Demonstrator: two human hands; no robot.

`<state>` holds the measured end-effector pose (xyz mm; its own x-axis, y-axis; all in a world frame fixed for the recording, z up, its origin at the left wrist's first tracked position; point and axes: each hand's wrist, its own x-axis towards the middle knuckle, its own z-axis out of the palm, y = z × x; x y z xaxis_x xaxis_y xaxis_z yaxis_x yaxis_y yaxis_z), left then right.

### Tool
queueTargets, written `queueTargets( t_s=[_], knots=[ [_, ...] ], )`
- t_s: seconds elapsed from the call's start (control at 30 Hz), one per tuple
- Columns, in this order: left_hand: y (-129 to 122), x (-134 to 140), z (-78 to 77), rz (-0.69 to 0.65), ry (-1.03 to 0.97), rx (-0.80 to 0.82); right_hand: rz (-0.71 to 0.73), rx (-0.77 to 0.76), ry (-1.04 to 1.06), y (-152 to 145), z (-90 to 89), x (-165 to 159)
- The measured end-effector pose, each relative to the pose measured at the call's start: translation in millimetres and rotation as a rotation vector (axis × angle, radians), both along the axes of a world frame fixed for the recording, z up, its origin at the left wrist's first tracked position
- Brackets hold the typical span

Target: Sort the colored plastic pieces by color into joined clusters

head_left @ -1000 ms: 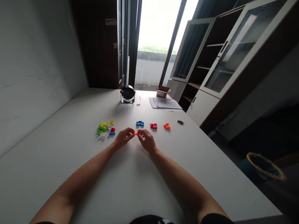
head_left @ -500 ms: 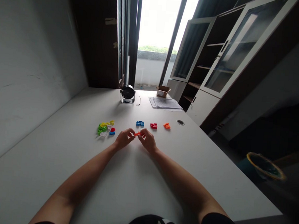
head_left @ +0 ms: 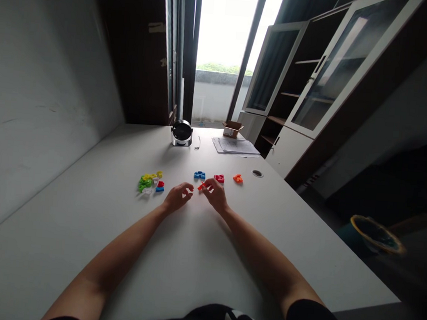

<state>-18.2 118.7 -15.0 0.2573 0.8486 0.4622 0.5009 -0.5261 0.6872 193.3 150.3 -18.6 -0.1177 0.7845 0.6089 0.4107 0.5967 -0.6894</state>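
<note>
My right hand [head_left: 215, 193] pinches a small orange-red plastic piece [head_left: 201, 185] between thumb and fingers, just above the table. To its left, my left hand [head_left: 179, 197] has its thumb and fingers apart, with nothing between them. Beyond the hands stand a blue plastic piece [head_left: 199, 175], a red plastic piece [head_left: 219, 178], partly covered by my right fingers, and an orange plastic piece [head_left: 237, 178]. Left of my left hand lies a loose pile of yellow, green and white pieces [head_left: 145, 182], with a red piece [head_left: 160, 184] and a blue piece [head_left: 160, 189] at its right side.
On the white table [head_left: 125, 251], a round black device on a stand [head_left: 182, 133] is at the far edge. Papers [head_left: 235, 146] and a small open cardboard box [head_left: 232, 129] lie far right. A round cable hole [head_left: 257, 174] is near the right edge.
Both hands held the orange-red piece before. My left fingers have let go and opened, while my right hand has moved slightly right with the piece, toward the red one.
</note>
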Motion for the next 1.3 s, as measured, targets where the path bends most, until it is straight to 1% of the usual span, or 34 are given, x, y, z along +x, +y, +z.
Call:
queueTargets(
  t_s=[0.03, 0.1, 0.2, 0.3, 0.37, 0.43, 0.57, 0.83, 1.07, 1.3],
  knots=[
    [1.3, -0.9, -1.3, 0.014, -0.004, -0.013, -0.037, 0.000, 0.011, 7.8, 3.1, 8.4],
    [3.7, -2.5, -3.7, 0.038, -0.008, -0.039, -0.158, -0.014, 0.058, 25.8, 8.9, 31.9],
    [5.8, -4.0, -6.1, 0.047, -0.012, -0.070, -0.374, -0.063, 0.100, 51.3, 10.9, 78.9],
    [6.3, -4.3, -6.7, 0.031, 0.002, -0.087, -0.560, -0.126, 0.118, 66.7, 1.6, 124.1],
    [6.2, -4.2, -6.6, 0.023, 0.020, -0.093, -0.632, -0.168, 0.135, 71.9, -8.1, 144.9],
    [6.1, -4.1, -6.6, 0.020, 0.025, -0.097, -0.673, -0.215, 0.152, 75.3, -17.1, 156.5],
    [5.5, -4.1, -5.6, 0.025, 0.028, -0.112, -0.713, -0.293, 0.148, 82.8, -26.6, 160.9],
    [2.4, -4.0, -0.2, 0.027, 0.078, -0.135, -0.686, -0.361, 0.100, 99.6, -28.9, 160.7],
    [4.1, -4.5, -2.0, 0.026, 0.096, -0.143, -0.702, -0.342, 0.083, 106.9, -41.0, 166.9],
    [3.7, -3.9, -1.0, 0.040, 0.111, -0.161, -0.685, -0.358, 0.058, 107.7, -42.4, 166.7]
  ],
)
